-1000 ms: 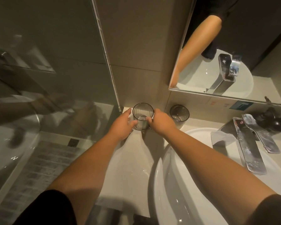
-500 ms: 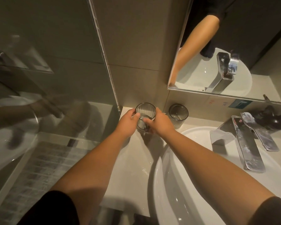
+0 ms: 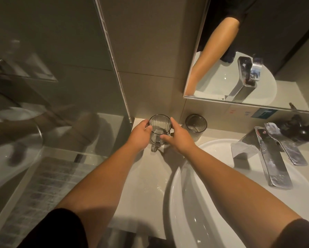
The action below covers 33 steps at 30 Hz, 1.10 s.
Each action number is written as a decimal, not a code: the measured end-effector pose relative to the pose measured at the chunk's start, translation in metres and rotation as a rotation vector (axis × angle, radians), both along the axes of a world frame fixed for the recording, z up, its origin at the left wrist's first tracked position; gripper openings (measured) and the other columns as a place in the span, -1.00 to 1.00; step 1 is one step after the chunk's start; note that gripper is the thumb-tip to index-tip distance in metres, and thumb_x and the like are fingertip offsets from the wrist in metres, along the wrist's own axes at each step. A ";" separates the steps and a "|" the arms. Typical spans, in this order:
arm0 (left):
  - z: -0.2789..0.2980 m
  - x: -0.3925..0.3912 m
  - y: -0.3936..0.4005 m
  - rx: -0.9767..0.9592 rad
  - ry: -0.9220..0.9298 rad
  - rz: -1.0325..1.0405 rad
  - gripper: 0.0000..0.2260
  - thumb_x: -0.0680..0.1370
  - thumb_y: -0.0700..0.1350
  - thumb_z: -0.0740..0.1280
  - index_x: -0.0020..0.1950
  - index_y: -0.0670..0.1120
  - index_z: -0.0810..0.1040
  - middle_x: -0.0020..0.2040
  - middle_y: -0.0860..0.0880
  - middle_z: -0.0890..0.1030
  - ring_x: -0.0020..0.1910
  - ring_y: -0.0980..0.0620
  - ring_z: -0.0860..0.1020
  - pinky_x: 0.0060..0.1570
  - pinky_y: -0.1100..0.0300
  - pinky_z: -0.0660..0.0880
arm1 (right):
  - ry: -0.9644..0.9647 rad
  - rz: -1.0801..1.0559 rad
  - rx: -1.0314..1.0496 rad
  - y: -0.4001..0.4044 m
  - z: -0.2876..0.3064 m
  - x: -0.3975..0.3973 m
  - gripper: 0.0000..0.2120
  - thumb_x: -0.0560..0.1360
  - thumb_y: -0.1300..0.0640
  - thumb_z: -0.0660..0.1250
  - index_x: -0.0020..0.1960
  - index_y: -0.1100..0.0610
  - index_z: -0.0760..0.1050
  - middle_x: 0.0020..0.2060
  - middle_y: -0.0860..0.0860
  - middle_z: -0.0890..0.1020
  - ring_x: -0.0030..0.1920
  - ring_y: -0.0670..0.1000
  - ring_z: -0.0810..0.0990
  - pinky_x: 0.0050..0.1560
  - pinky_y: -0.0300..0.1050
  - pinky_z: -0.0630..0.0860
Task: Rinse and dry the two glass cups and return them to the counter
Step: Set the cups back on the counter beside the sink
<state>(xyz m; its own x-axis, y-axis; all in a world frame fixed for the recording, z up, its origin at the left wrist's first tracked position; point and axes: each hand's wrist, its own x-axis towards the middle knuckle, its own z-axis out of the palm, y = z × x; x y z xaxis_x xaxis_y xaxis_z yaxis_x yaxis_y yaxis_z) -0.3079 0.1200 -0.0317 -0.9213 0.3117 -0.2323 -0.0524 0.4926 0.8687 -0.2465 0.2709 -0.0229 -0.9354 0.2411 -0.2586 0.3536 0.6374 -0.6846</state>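
Head view showed both of your hands on one glass cup [image 3: 160, 128] at the back of the counter [image 3: 141, 185], near the wall. Your left hand [image 3: 141, 134] gripped its left side; your right hand [image 3: 179, 136] curled around its right. The second glass cup [image 3: 196, 126] stood just beside it, left of the sink [image 3: 186, 203].

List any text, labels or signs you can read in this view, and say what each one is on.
No text is legible.
Teal sticker on the tiled wall under the mirror: white markings, too blurred to read.
Small red marks on the same wall: too small to read.
Small bluish mark beside them: unreadable.
Two ribbed glass cups: no lettering visible.
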 end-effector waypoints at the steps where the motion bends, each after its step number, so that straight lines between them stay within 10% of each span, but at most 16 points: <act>1: -0.001 0.001 0.001 -0.001 0.004 0.012 -0.73 0.67 -0.18 0.15 0.31 -0.06 0.53 -0.10 0.10 0.57 -0.12 0.02 0.54 -0.07 0.14 0.45 | -0.003 -0.010 0.001 0.000 0.000 -0.001 -0.16 0.44 -0.08 0.44 0.55 0.05 0.05 0.36 0.13 0.47 0.29 0.14 0.48 0.24 -0.01 0.42; 12: -0.005 -0.012 0.017 -0.084 0.040 0.014 -0.74 0.68 -0.15 0.12 0.22 -0.15 0.56 -0.12 -0.11 0.57 -0.15 -0.10 0.49 -0.14 0.09 0.38 | 0.059 -0.063 -0.031 0.006 0.005 -0.014 -0.59 0.46 0.04 0.44 0.22 0.14 0.40 0.03 0.11 0.65 -0.02 0.15 0.62 0.06 0.06 0.53; 24: -0.009 -0.022 0.020 -0.055 0.052 -0.007 -0.73 0.70 -0.15 0.12 0.28 -0.11 0.56 -0.31 0.06 0.47 -0.23 -0.07 0.45 -0.16 0.11 0.36 | 0.056 -0.085 -0.005 0.006 0.006 -0.018 -0.59 0.50 0.02 0.40 0.25 0.15 0.37 0.03 0.12 0.64 0.00 0.15 0.61 0.05 0.07 0.54; 33: -0.006 -0.023 0.019 -0.066 0.070 -0.030 -0.71 0.70 -0.16 0.10 0.30 -0.08 0.57 -0.09 -0.05 0.59 -0.14 -0.05 0.50 -0.10 0.15 0.35 | 0.044 -0.089 0.027 0.004 0.005 -0.018 -0.53 0.50 0.00 0.38 0.31 0.16 0.34 0.04 0.12 0.64 0.04 0.16 0.60 0.05 0.06 0.54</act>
<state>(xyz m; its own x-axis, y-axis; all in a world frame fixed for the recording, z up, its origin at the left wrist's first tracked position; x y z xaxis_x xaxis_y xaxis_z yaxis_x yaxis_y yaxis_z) -0.3309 0.1392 -0.0375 -0.9266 0.3252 -0.1886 0.0230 0.5496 0.8351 -0.2640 0.2749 -0.0176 -0.9204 0.3299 -0.2098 0.3794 0.6236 -0.6835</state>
